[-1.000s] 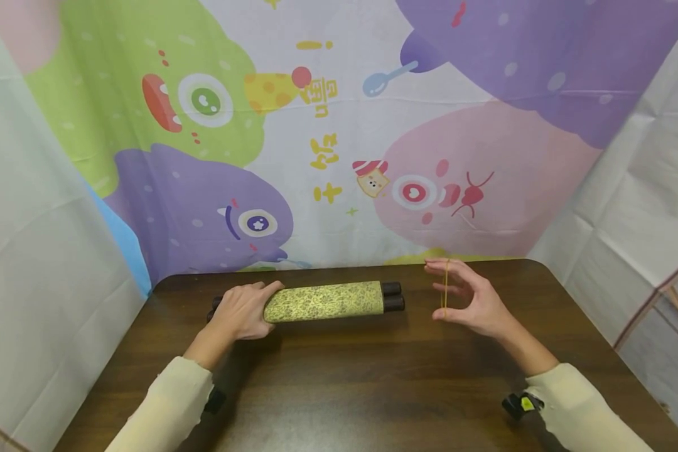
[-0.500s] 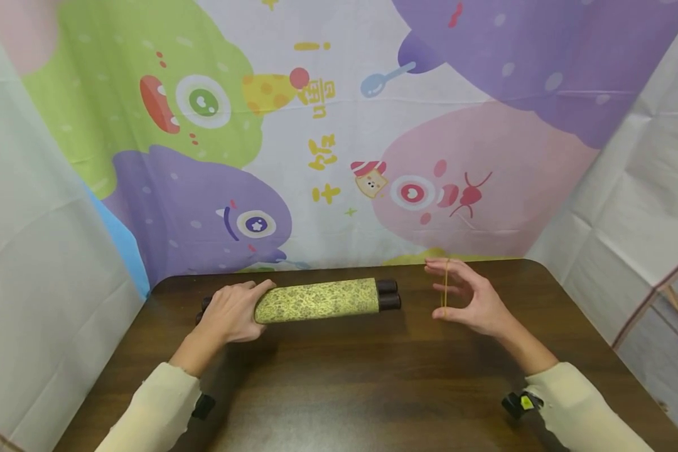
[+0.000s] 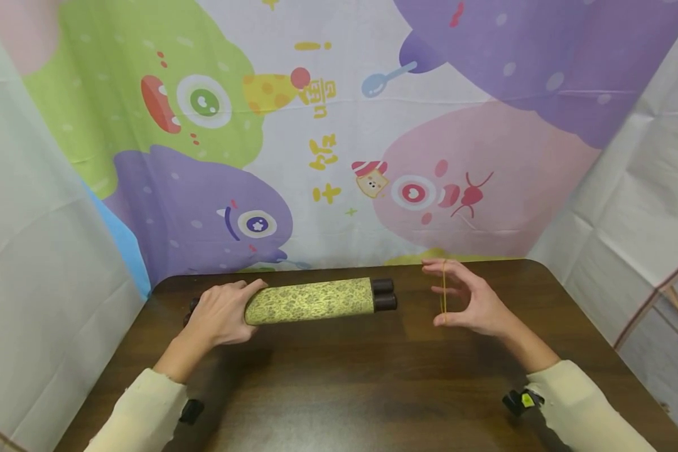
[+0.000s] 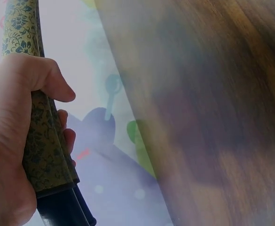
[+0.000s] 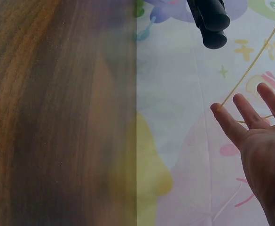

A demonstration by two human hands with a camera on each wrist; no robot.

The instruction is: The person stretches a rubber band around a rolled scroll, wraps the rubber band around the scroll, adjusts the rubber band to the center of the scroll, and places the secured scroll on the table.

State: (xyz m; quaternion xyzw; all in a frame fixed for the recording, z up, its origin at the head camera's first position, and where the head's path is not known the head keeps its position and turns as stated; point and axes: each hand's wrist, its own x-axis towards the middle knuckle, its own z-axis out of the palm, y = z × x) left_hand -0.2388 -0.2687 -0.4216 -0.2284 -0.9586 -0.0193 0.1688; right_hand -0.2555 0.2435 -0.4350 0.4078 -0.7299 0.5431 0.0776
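A rolled scroll (image 3: 311,301), covered in yellow floral brocade with paired black roller ends, lies level across the back of the table. My left hand (image 3: 220,314) grips it near its left end, thumb over the near face and fingers behind, as the left wrist view shows on the brocade (image 4: 43,141). A gap to the right, my right hand (image 3: 477,304) faces the scroll with fingers and thumb spread apart. Around those spread fingers a thin yellow rubber band (image 3: 444,285) is stretched taut. In the right wrist view the black roller ends (image 5: 214,28) appear beyond the band (image 5: 250,64).
Under both hands is a dark wood table (image 3: 344,389) with rounded back corners. A cartoon-printed cloth (image 3: 328,238) hangs right behind it. Pale cloth walls (image 3: 627,207) close in both sides. Black wrist cameras (image 3: 520,402) sit under the sleeves.
My left hand has drawn the scroll leftward, widening the gap to the right hand. The right hand stays nearly in place, the rubber band still stretched on its fingers.
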